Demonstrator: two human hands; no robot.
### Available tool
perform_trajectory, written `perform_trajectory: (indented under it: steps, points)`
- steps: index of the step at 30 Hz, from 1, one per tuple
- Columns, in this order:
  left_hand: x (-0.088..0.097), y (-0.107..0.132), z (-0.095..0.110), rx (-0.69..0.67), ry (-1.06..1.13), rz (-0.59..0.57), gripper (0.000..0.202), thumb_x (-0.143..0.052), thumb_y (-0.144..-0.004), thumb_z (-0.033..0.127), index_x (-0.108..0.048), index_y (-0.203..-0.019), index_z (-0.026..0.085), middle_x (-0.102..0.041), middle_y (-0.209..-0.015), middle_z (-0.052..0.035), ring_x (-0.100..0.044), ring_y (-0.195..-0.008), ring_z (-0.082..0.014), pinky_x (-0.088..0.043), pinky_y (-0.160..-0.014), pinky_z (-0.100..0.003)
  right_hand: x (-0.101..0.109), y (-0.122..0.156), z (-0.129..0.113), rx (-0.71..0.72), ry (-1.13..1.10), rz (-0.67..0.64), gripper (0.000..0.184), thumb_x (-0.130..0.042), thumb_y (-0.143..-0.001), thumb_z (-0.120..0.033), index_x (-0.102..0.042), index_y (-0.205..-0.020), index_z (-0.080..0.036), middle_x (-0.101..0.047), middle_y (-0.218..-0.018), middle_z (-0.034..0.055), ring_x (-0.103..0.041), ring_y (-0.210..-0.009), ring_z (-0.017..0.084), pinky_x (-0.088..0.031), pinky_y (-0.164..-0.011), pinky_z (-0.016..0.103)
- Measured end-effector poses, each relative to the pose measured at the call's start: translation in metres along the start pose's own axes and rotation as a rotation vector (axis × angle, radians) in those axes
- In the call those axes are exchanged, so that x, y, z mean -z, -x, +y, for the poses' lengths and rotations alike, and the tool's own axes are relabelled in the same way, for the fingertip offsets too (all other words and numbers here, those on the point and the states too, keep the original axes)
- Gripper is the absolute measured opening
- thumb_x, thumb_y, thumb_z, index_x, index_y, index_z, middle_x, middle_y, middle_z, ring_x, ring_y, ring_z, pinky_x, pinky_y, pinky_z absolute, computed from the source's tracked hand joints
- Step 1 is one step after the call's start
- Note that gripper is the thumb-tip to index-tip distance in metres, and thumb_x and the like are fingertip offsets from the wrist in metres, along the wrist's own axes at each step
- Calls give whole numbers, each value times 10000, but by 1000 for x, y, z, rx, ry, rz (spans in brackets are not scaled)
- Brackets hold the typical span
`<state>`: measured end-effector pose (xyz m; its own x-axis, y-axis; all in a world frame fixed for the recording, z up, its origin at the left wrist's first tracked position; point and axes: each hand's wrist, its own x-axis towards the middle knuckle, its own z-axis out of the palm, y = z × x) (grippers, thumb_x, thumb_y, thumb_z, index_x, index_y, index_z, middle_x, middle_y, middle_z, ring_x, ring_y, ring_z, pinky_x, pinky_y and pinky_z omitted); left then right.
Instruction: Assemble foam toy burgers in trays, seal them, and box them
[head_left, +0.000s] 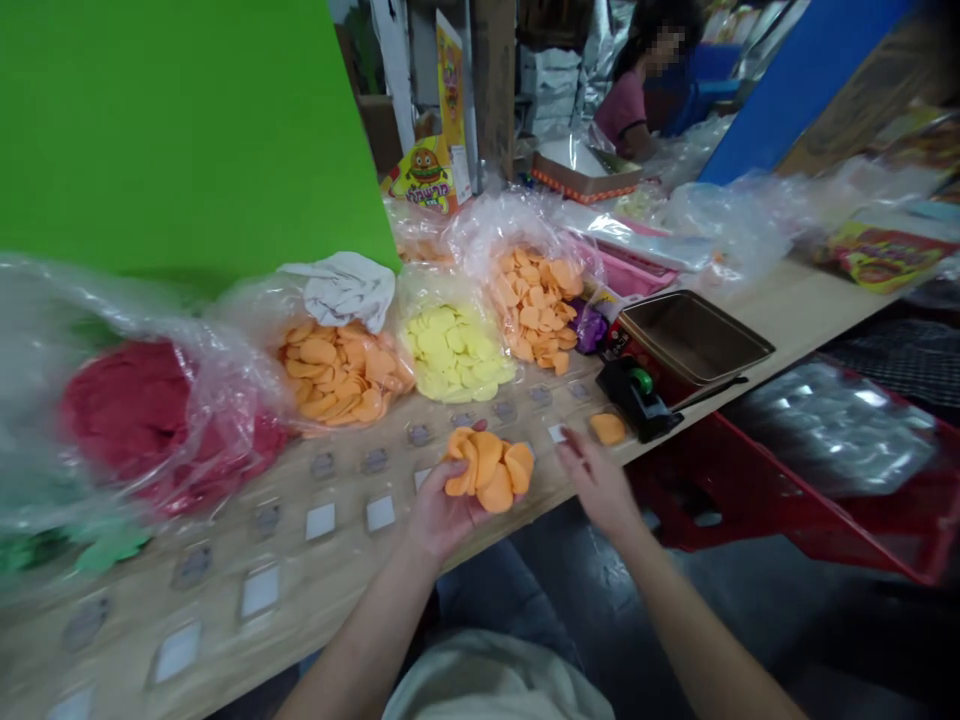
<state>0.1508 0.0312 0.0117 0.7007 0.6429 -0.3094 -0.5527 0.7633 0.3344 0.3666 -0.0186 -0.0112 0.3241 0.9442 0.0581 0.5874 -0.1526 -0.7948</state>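
Observation:
A pile of thin orange foam pieces [491, 468] rests in my left hand [442, 510], whose fingers curl round it above the front edge of the table. To its right, my right hand [600, 480] has its fingers stretched out over a white square [556, 433] in a clear tray; no piece shows in them. Just beyond that hand, a single orange piece [607, 430] lies on the table. Two rows of small clear trays run along the wood surface, some with white squares [380, 513], others with greyish contents [375, 460] too blurred to name.
Clear bags of red pieces [127, 420], orange pieces [341, 370] and yellow pieces [454, 350] line the back. A black tape dispenser [637, 400] and an open tin [697, 335] stand right. A red crate [750, 480] is below. A person [626, 105] sits behind.

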Motion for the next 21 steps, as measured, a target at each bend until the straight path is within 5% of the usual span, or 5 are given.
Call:
perform_trajectory:
  steps: [3,6,13,17,21]
  points:
    - [-2,2,-2,-72,-76,58,554,-511,-745,128,-392,-1257,299,-549,-1181,-62,-589,-994,-240,-499,-807,-440,-40,20,-34,-176,-547,-248,310,-461,-831,-452,-528,-1007,-205,-591,-780,16,-554,-640,148,-459,-532,264]
    - [-1,6,-5,-89,-158,141,545,-540,-755,151,-387,-1260,288,-557,-1154,-73,-609,-945,-243,-519,-766,-424,-54,25,-44,-233,-696,-197,244,-554,-774,-434,-516,-831,-200,-536,-685,-26,-505,-569,112,-433,-507,230]
    - [7,7,-13,-65,-214,283,549,-576,-732,150,-402,-1244,243,-589,-1073,-91,-632,-882,-241,-530,-735,-426,-4,-14,5,-124,-271,231,280,-525,-780,-429,-485,-922,-191,-564,-731,5,-541,-634,149,-437,-533,256]
    - [8,11,-8,12,-106,197,436,-540,-762,176,-453,-1190,181,-607,-1072,-116,-613,-953,-261,-509,-789,-432,0,-47,36,33,257,149,325,-513,-781,-316,-461,-1064,-166,-596,-701,15,-563,-690,190,-443,-636,314]
    - [9,16,1,33,-11,138,364,-517,-774,209,-515,-1135,163,-613,-1104,-110,-596,-995,-247,-501,-813,-389,-8,-53,37,150,419,71,138,-530,-764,-230,-563,-888,-177,-613,-798,79,-527,-885,244,-398,-807,384]
